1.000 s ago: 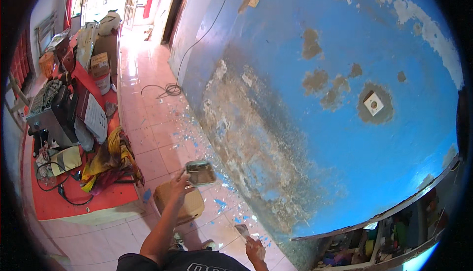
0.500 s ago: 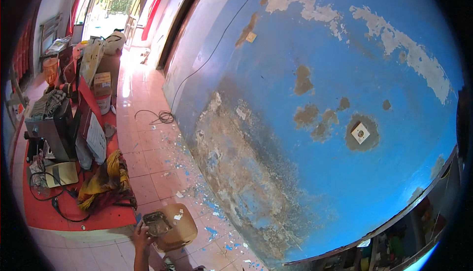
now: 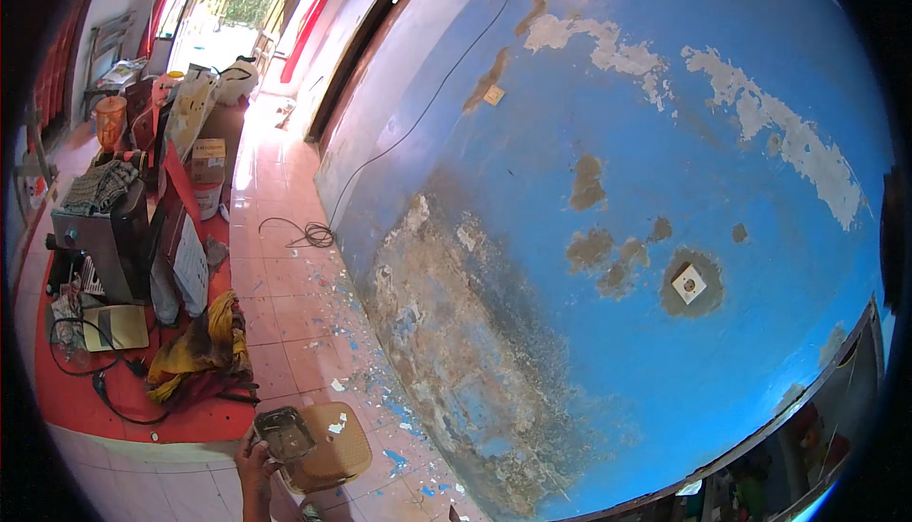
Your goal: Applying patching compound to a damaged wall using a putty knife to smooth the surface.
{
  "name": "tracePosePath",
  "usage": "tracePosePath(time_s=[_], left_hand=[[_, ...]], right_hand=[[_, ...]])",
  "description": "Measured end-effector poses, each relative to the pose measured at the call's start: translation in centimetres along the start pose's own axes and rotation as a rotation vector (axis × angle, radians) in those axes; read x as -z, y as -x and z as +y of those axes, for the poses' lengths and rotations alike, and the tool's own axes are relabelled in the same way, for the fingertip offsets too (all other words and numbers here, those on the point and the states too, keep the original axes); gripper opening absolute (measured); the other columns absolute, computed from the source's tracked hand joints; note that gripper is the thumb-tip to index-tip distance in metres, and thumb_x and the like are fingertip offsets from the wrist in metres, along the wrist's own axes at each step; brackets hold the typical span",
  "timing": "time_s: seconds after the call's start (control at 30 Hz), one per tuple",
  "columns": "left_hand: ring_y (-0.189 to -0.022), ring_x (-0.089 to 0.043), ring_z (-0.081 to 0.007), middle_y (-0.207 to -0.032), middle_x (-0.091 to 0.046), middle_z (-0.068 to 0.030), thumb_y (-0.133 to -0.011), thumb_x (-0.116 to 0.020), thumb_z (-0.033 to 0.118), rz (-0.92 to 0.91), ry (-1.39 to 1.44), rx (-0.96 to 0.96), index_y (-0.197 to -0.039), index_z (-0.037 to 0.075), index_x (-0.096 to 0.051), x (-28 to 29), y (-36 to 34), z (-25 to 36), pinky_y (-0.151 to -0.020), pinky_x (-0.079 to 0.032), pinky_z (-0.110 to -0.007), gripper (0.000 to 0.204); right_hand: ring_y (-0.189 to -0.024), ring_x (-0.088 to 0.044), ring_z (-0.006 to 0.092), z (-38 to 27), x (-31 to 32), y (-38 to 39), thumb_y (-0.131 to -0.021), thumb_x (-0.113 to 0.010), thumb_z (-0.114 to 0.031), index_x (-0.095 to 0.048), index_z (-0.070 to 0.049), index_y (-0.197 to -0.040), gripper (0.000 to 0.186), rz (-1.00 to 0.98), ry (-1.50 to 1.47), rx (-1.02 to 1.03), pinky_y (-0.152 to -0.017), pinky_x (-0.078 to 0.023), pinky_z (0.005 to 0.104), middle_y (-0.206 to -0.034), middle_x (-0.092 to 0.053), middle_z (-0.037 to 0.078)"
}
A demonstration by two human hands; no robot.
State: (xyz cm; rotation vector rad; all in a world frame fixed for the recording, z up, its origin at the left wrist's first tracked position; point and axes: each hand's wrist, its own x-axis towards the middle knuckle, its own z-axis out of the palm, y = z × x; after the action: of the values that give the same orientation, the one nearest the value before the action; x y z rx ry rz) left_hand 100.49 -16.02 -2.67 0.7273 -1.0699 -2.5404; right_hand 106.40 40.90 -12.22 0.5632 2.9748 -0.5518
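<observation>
- Head view, seven o'clock: there was the tub (image 3: 281, 424), left hand (image 3: 255, 474) clasping its rim around the tub's own eight o'clock!
- It looked light and stiff, perhaps brittle; the rim offered the surest hold.
- Small, rectangular, dark-walled, brown-smeared inside, it overlapped the tan stool (image 3: 342, 455); contact, I couldn't tell.
- Right hand? Out of frame, its grip unreadable.

The doorway (image 3: 228, 14) (blown out) throws glare onto the floor (image 3: 275, 280)
</observation>
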Motion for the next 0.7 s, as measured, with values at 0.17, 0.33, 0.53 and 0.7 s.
tracePosePath(time_s=[0.17, 0.33, 0.53, 0.7], left_hand=[[-0.107, -0.071, -0.0256, -0.132, -0.063, -0.0131, -0.090, -0.063, 0.016, 0.057, 0.046, -0.102, -0.150, 0.004, -0.048, 0.4, 1.1, 2.4, -0.074, -0.067, -0.041, 0.063], [-0.117, -0.067, -0.0269, -0.138, -0.061, -0.0100, -0.094, -0.065, 0.033, 0.112, 0.004, -0.150, -0.152, 0.011, -0.046, 2.0, 1.2, 3.6, -0.085, -0.061, -0.042, 0.065], [-0.110, -0.068, -0.0212, -0.128, -0.062, -0.0084, -0.095, -0.062, 0.023, 0.272, 0.042, -0.183, -0.154, 0.007, -0.043, 2.7, 0.7, 4.3, -0.078, -0.063, -0.036, 0.064], [-0.112, -0.067, -0.0199, -0.131, -0.061, -0.0078, -0.096, -0.062, 0.020, 0.357, 0.065, -0.203, -0.154, 0.008, -0.043, 3.4, 1.3, 4.1, -0.079, -0.063, -0.036, 0.063]], right_hand=[[-0.085, -0.068, 0.0397, 0.1, -0.7, -1.7, -0.098, -0.061, -0.041, -0.066, -0.011, -0.122, 0.039, -0.089, 0.072, 0.017, -0.077, -0.052, 0.0532, -0.097, -0.072, 0.022], [-0.091, -0.068, 0.0432, 1.5, -1.6, -0.7, -0.100, -0.059, -0.043, -0.064, -0.009, -0.123, 0.042, -0.236, 0.163, 0.022, -0.081, -0.051, 0.0556, -0.102, -0.072, 0.024], [-0.054, -0.061, 0.0194, 3.2, -0.4, 3.2, -0.098, -0.066, -0.037, -0.066, -0.010, -0.115, 0.032, -0.295, -0.160, 0.059, -0.054, -0.050, 0.0385, -0.067, -0.065, 0.007], [-0.058, -0.063, 0.0198, -1.4, 1.7, 2.5, -0.091, -0.071, -0.031, -0.073, -0.012, -0.113, 0.030, -0.266, -0.155, -0.011, -0.053, -0.051, 0.0404, -0.069, -0.069, 0.006]])
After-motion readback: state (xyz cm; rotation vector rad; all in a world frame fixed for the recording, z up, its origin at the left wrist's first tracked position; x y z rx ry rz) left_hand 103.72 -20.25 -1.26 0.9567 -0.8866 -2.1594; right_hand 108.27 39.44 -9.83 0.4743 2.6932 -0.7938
